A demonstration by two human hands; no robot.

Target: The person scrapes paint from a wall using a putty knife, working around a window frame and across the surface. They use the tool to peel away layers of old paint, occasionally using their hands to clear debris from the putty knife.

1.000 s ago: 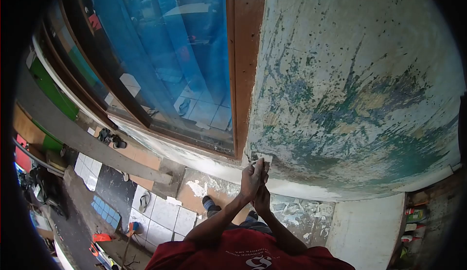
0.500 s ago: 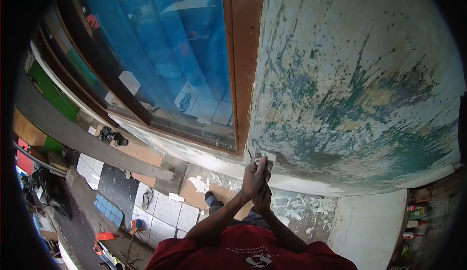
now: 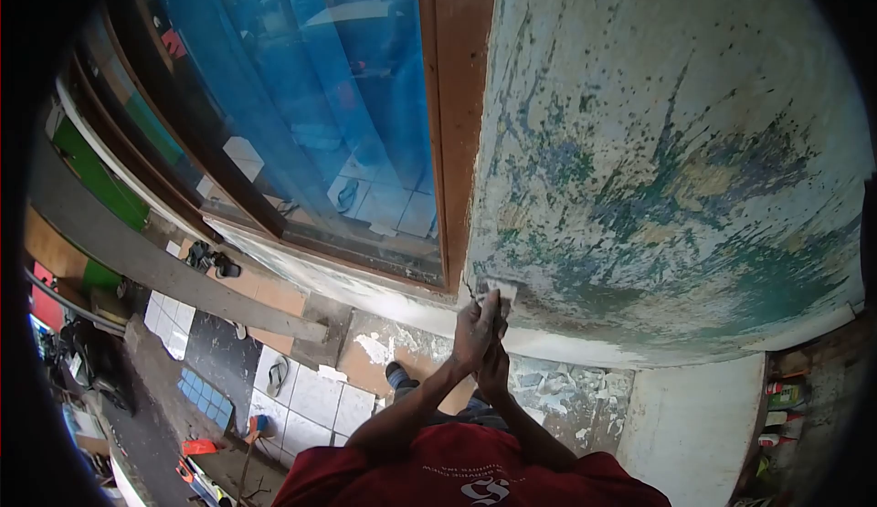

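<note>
Both my hands are closed together low on the wall, just right of the window frame's bottom corner. My left hand is in front, and my right hand is behind and below it. From their top sticks out the pale flat blade of what looks like a scraper, set against the wall. Its handle is hidden by my fingers. Patchy green, blue and bare whitish paint covers the wall, with a dark crack close to my left fingertips.
A brown window frame with blue curtain behind glass stands to the left. Paint flakes litter the floor below. A sandal lies on white tiles. Several bottles stand at lower right, beside a pale panel.
The blade has turned and shifted slightly at the wall, and its edge sits a little higher. My hands stay almost in the same place.
</note>
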